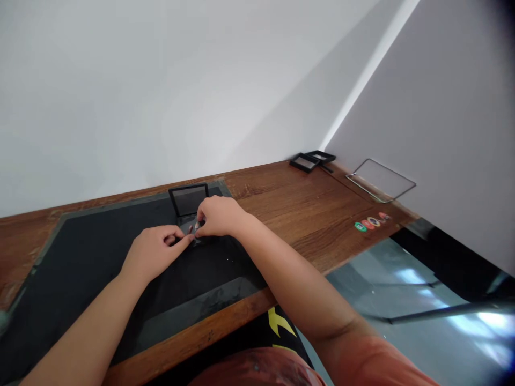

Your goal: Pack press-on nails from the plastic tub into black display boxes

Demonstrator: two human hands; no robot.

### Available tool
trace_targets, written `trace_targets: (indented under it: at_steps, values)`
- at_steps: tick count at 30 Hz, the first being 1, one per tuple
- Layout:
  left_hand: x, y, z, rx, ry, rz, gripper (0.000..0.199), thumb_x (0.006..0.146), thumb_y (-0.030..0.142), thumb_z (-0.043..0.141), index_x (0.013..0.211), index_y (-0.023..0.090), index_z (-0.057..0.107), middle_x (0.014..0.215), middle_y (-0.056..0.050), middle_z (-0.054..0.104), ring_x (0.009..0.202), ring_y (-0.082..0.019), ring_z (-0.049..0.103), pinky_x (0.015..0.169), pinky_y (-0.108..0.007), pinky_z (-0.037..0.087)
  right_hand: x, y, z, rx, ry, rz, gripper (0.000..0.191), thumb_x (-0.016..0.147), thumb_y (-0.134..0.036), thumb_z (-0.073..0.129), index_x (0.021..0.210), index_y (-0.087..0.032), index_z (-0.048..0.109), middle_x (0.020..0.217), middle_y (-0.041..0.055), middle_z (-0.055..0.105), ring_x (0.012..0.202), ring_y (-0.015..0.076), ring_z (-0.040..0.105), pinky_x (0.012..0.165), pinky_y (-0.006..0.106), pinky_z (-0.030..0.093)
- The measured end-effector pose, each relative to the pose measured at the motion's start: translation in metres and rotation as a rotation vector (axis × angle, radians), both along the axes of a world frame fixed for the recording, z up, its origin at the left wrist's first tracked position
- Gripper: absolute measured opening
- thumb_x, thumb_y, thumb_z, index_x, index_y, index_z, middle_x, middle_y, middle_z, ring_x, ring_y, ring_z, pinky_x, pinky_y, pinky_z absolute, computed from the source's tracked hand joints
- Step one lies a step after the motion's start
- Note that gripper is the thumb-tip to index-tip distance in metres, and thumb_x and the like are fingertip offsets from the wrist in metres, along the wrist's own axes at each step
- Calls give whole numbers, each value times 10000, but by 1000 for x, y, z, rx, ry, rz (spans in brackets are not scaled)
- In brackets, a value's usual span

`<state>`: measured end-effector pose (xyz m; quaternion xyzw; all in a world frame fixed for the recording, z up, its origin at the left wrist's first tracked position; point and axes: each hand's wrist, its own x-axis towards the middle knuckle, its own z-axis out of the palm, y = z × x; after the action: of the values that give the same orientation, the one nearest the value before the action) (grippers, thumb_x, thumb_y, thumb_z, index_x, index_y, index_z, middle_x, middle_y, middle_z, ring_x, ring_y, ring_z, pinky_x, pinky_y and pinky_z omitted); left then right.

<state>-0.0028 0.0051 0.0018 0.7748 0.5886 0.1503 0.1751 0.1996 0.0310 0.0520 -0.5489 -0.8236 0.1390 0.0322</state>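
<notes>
On the black mat (100,241) stands a small black-framed case (189,199) with its see-through lid raised. My right hand (221,215) reaches in at the case's right front, thumb and fingers pinched around a small shiny piece (197,227) too small to name. My left hand (155,249) comes from the lower left, its thumb and forefinger closed together beside that piece. Whether the left fingertips also grip it or hold something of their own, I cannot tell. The lower part of the case is mostly hidden behind both hands.
Two black framed boxes (304,162) lie at the back corner of the wooden table (273,195). A thin wire frame (380,181) leans near the right wall. Round stickers (370,222) mark the table's right side. Dark metal legs (434,311) stand on the floor beyond.
</notes>
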Motion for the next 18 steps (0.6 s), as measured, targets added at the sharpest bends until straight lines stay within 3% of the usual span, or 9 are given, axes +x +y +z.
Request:
trace_targets:
  at_steps: [6,10,13,18]
  values:
    - [-10,4,-5,71,-94,-6,451,862,603,635,1137,278,782,691,14,542,628,-169,493,601,-289,349,0,1,-3,-1,16,13,320,745,-412,796,1019,-248,804,1057,61,800,991,265,731,770,327,539]
    - [-10,8,-7,61,-92,-95,519,902,574,604,1330,304,718,752,5,581,672,-177,492,631,-288,370,-3,0,-5,1,13,43,266,793,-341,768,1042,-255,799,1082,54,799,1007,266,730,773,333,533]
    - [-7,9,-6,16,-77,-115,512,943,566,553,1372,325,691,723,12,578,640,-172,476,611,-286,348,-5,0,-7,9,-5,71,266,816,-320,748,1064,-237,797,1087,71,798,1010,278,732,763,343,532]
    - [-4,10,-6,-4,-21,-72,480,934,600,542,1215,288,776,661,7,570,593,-173,484,569,-287,321,-7,2,-10,16,0,74,267,822,-354,754,1063,-247,798,1090,70,796,1027,270,726,766,326,524]
